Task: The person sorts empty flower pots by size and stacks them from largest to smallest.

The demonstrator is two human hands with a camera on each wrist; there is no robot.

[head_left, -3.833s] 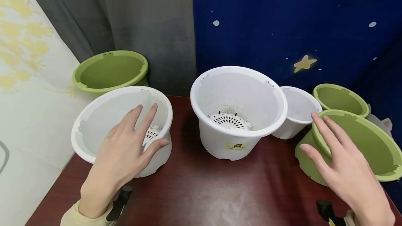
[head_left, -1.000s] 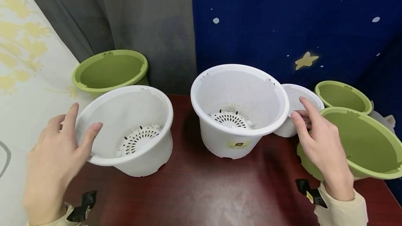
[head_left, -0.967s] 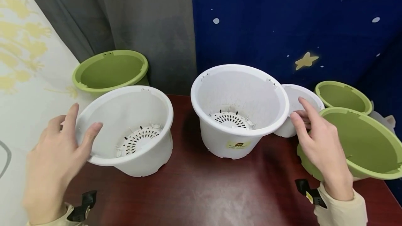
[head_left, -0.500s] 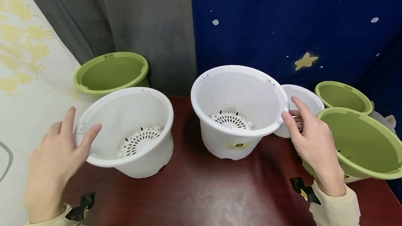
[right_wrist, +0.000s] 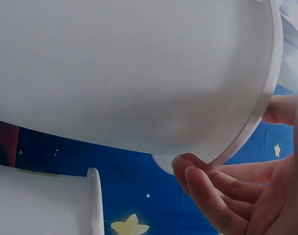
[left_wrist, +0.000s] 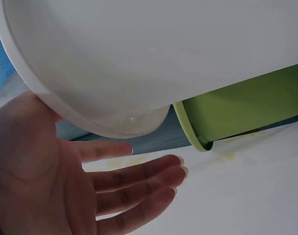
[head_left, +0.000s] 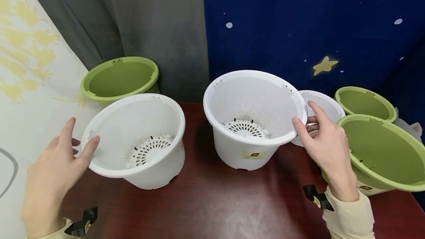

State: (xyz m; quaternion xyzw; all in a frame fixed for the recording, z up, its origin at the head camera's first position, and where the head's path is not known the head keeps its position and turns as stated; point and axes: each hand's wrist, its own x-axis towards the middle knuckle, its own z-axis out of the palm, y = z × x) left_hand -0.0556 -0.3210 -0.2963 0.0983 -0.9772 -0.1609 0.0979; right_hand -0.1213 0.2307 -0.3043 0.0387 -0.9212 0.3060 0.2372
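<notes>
A large white flowerpot (head_left: 146, 178) with a slotted base stands left on the table. My left hand (head_left: 54, 174) is at its left side, fingers extended outside, thumb over the rim. In the left wrist view the left hand's fingers (left_wrist: 134, 171) are apart from the pot wall. A second white flowerpot (head_left: 247, 146), with a yellow label, stands in the middle. At its right rim is my right hand (head_left: 327, 145), thumb at the rim's edge, other fingers loosely bent outside. In the right wrist view they lie close under the rim; firm contact cannot be told.
A green pot (head_left: 119, 78) stands behind the left white pot. To the right are a smaller white pot (head_left: 320, 104), a small green pot (head_left: 366, 102) and a large green pot (head_left: 388, 158). All stand against grey and blue curtains.
My left hand has gone from over the left white pot to its outer side. My right hand has moved left from the large green pot to the middle pot's rim. The pots stay put.
</notes>
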